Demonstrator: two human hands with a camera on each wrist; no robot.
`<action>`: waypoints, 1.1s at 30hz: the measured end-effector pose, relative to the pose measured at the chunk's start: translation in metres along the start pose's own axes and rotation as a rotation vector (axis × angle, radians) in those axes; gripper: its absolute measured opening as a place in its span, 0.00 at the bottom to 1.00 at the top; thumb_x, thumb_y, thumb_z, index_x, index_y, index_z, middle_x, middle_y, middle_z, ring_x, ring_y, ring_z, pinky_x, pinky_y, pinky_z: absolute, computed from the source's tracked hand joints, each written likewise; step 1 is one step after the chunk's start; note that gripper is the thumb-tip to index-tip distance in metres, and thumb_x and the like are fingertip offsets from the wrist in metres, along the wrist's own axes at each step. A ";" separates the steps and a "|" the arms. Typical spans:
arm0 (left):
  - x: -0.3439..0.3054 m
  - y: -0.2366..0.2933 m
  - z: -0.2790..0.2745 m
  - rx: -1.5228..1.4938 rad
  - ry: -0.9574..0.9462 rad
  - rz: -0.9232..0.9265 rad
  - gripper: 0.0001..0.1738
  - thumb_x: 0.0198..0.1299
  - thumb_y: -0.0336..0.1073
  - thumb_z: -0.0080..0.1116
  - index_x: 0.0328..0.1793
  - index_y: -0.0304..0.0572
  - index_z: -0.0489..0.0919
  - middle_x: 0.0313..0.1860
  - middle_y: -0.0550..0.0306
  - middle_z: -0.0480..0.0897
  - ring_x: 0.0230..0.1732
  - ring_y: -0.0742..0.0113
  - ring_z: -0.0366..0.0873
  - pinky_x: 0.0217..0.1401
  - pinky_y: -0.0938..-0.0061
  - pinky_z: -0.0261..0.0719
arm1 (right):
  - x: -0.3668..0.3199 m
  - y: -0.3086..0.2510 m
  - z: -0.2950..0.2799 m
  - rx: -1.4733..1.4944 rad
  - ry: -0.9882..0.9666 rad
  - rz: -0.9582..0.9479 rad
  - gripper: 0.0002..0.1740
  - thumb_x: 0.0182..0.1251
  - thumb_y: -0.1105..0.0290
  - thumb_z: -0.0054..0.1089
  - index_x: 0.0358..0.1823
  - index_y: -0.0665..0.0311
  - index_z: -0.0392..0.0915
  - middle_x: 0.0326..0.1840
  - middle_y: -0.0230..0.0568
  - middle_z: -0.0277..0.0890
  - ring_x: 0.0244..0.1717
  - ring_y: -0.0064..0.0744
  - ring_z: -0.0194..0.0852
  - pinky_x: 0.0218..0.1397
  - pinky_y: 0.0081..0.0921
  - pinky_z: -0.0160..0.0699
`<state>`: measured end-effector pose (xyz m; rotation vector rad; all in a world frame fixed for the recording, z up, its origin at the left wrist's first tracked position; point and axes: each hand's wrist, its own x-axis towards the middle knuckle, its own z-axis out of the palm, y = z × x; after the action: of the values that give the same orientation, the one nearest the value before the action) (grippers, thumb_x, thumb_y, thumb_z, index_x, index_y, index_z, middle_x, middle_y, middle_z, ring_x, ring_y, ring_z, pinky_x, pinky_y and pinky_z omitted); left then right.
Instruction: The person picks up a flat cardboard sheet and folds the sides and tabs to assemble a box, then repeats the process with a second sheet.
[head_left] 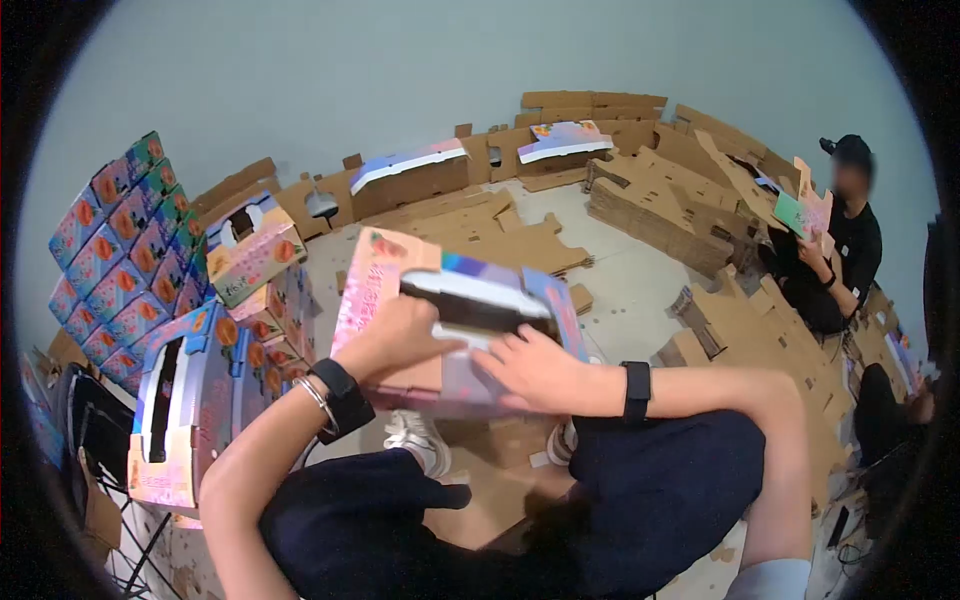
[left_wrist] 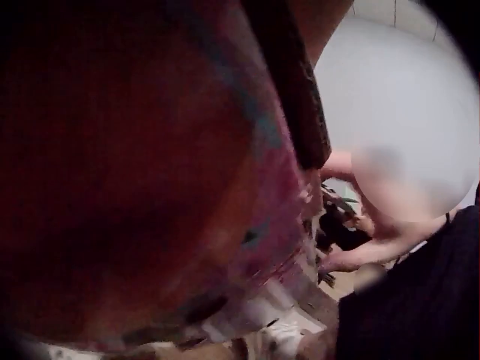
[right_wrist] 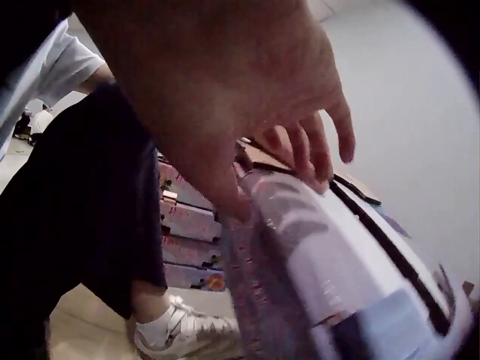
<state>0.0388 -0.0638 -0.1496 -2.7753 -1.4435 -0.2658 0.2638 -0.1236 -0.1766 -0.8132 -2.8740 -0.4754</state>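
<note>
A pink, peach and lilac printed carton (head_left: 480, 290) with a long slot in its top is tilted in front of the person's knees, slightly blurred. The left hand (head_left: 395, 328) grips its near left edge, fingers reaching into the slot and thumb along the front panel. At the slot's near right edge, the right hand (head_left: 535, 370) touches the carton with relaxed, spread fingers. The right wrist view shows this hand (right_wrist: 255, 97) over the lilac top flap (right_wrist: 300, 210), its thumb at the side. Dark, blurred carton surface (left_wrist: 247, 217) fills much of the left wrist view.
Finished-looking cartons form a tall stack (head_left: 130, 260) at the left, with more cartons (head_left: 190, 400) nearer the knee. Flattened brown cardboard (head_left: 660, 210) lies in piles behind and to the right. Another person (head_left: 850, 230) sits at the right holding a printed sheet (head_left: 805, 210).
</note>
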 end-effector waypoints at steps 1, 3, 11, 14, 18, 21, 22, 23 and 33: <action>-0.006 0.006 0.007 -0.028 -0.048 0.009 0.34 0.48 0.62 0.62 0.25 0.28 0.81 0.23 0.36 0.80 0.29 0.43 0.80 0.36 0.58 0.77 | -0.008 -0.001 0.006 0.084 -0.265 0.043 0.38 0.49 0.54 0.67 0.59 0.66 0.64 0.44 0.42 0.69 0.45 0.38 0.72 0.47 0.34 0.67; -0.015 0.006 0.025 -0.115 -0.108 -0.003 0.35 0.49 0.63 0.61 0.25 0.28 0.81 0.22 0.37 0.79 0.28 0.43 0.80 0.35 0.59 0.77 | -0.023 -0.004 0.022 0.173 -0.554 0.075 0.37 0.49 0.52 0.67 0.56 0.67 0.65 0.42 0.41 0.70 0.43 0.38 0.73 0.46 0.34 0.68; -0.044 -0.008 0.075 -0.108 -0.167 -0.134 0.35 0.58 0.61 0.51 0.26 0.29 0.81 0.26 0.35 0.81 0.33 0.42 0.81 0.40 0.57 0.78 | -0.047 0.000 0.034 0.013 -0.319 -0.253 0.23 0.47 0.50 0.68 0.35 0.62 0.80 0.45 0.38 0.68 0.49 0.37 0.69 0.47 0.30 0.69; -0.048 0.003 0.054 -0.113 -0.189 -0.166 0.34 0.58 0.61 0.52 0.26 0.30 0.81 0.26 0.35 0.80 0.33 0.41 0.80 0.40 0.57 0.78 | -0.042 0.000 0.032 0.058 -0.285 -0.267 0.19 0.47 0.52 0.67 0.30 0.60 0.82 0.45 0.38 0.70 0.52 0.35 0.66 0.54 0.32 0.66; -0.054 0.010 0.038 -0.171 -0.099 -0.206 0.30 0.56 0.56 0.58 0.28 0.27 0.81 0.25 0.33 0.80 0.33 0.41 0.80 0.41 0.57 0.77 | -0.037 0.004 0.031 -0.029 -0.307 -0.388 0.11 0.51 0.56 0.64 0.28 0.55 0.82 0.43 0.37 0.72 0.56 0.32 0.66 0.67 0.39 0.55; -0.060 0.008 0.033 -0.238 0.021 -0.245 0.29 0.54 0.54 0.61 0.27 0.26 0.80 0.24 0.34 0.79 0.32 0.41 0.80 0.39 0.56 0.77 | -0.031 0.011 0.011 -0.111 -0.330 -0.303 0.10 0.51 0.58 0.65 0.26 0.56 0.81 0.36 0.34 0.75 0.51 0.33 0.71 0.64 0.40 0.57; -0.063 0.010 0.028 -0.248 0.016 -0.303 0.28 0.54 0.53 0.62 0.27 0.26 0.80 0.24 0.35 0.80 0.32 0.42 0.80 0.39 0.56 0.77 | -0.030 0.013 0.005 -0.109 -0.331 -0.301 0.10 0.51 0.58 0.65 0.26 0.56 0.81 0.36 0.34 0.75 0.51 0.33 0.71 0.64 0.40 0.57; -0.063 0.012 0.024 -0.241 -0.001 -0.313 0.28 0.53 0.53 0.62 0.29 0.27 0.81 0.23 0.36 0.79 0.31 0.42 0.80 0.38 0.57 0.76 | -0.030 0.014 0.001 -0.055 -0.397 -0.287 0.11 0.50 0.57 0.65 0.26 0.56 0.81 0.35 0.34 0.76 0.50 0.33 0.72 0.63 0.40 0.58; -0.042 0.029 0.016 -0.167 0.192 -0.116 0.26 0.53 0.52 0.62 0.28 0.29 0.79 0.20 0.37 0.78 0.26 0.42 0.77 0.38 0.59 0.73 | -0.015 -0.009 -0.006 -0.015 -0.162 -0.176 0.18 0.54 0.56 0.62 0.36 0.64 0.77 0.32 0.39 0.76 0.36 0.36 0.76 0.43 0.31 0.70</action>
<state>0.0413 -0.1137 -0.1693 -2.6989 -1.6030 -0.6637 0.2718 -0.1402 -0.1763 -0.6308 -3.1124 -0.4696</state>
